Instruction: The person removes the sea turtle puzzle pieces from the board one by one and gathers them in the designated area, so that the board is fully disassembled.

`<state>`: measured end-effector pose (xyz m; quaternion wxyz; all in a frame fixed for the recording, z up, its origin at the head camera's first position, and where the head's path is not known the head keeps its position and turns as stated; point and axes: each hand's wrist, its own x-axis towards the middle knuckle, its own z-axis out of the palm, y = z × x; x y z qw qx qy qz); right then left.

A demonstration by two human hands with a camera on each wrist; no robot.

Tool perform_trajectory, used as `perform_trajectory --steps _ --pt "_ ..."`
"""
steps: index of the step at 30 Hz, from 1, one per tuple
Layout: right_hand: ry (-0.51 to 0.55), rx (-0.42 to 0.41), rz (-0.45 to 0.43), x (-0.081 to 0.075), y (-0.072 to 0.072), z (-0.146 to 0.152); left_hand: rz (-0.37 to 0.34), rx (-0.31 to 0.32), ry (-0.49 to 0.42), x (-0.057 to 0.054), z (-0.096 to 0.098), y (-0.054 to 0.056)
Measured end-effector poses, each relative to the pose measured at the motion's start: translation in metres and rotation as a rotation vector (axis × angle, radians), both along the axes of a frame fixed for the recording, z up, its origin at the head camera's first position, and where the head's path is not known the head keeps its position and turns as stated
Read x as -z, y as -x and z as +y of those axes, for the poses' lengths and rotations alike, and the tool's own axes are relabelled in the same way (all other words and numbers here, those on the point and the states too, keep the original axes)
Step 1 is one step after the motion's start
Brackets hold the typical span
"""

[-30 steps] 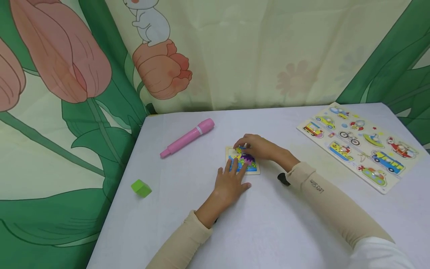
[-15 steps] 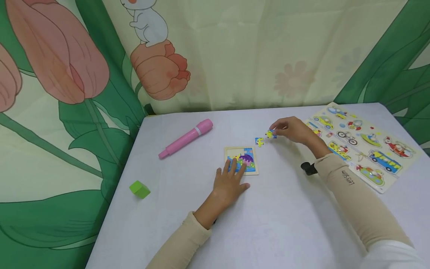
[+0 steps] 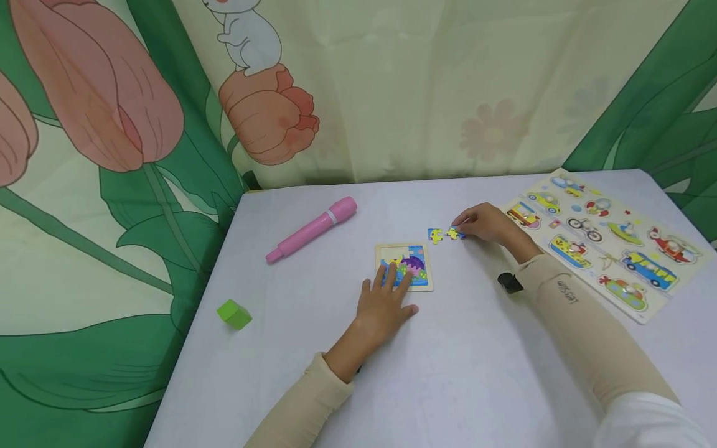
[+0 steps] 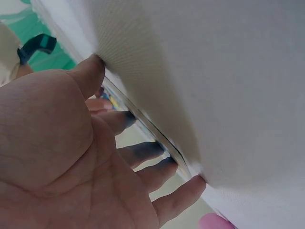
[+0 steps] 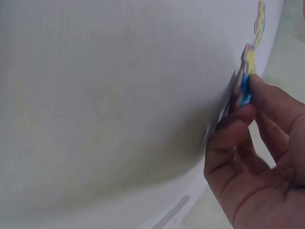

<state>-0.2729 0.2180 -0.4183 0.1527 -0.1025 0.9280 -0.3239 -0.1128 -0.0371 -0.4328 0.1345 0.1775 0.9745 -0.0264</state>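
A small jigsaw puzzle in a wooden frame (image 3: pixel 428 283) lies mid-table, with an open gap in its upper left. My left hand (image 3: pixel 383 311) rests spread on its lower part, fingertips pressing the frame and picture. Right of the frame, my right hand (image 3: pixel 488 224) pinches a yellow and blue puzzle piece (image 3: pixel 455 233) between thumb and fingers, close to the tabletop. In the right wrist view that puzzle piece (image 5: pixel 247 78) is slightly tilted. Another yellow and blue puzzle piece (image 3: pixel 435 236) lies just left of it on the cloth.
A large vehicle peg board (image 3: pixel 602 239) lies at the right, near my right forearm. Towards the back left is a pink marker-shaped stick (image 3: pixel 311 229). A green block (image 3: pixel 234 314) sits near the left edge of the white table (image 3: pixel 437 386). A printed curtain hangs behind.
My right hand has moved from the framed puzzle to the right, carrying a puzzle piece, and has lowered it beside another piece. My left hand has stayed on the frame.
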Motion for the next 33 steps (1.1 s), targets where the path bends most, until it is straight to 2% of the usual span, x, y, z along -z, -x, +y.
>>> perform_trajectory --steps 8,14,18,20,22,27,30,33 --pt "-0.047 0.05 0.007 0.002 -0.002 -0.01 0.011 -0.003 0.014 -0.002 -0.001 0.0" --pt "-0.059 0.038 0.04 0.006 -0.003 -0.012 0.003 -0.006 0.012 -0.003 -0.003 -0.001" --pt "-0.038 0.029 0.091 0.008 -0.006 -0.02 -0.001 -0.009 -0.002 -0.002 -0.004 -0.001" --pt "-0.01 -0.015 0.126 0.008 -0.007 -0.027 0.001 -0.01 -0.003 -0.001 -0.004 -0.001" --pt "0.023 -0.098 0.153 0.008 -0.009 -0.037 0.0 -0.013 0.001 -0.001 -0.005 -0.001" --pt "0.062 -0.329 0.12 0.005 -0.017 -0.061 -0.004 -0.02 0.005 -0.003 -0.004 -0.001" --pt "0.048 -0.395 0.083 0.005 -0.02 -0.069 -0.002 -0.02 -0.009 -0.004 -0.003 -0.001" --pt "0.033 -0.42 0.094 0.007 -0.02 -0.071 0.005 -0.015 -0.011 -0.003 -0.001 -0.001"
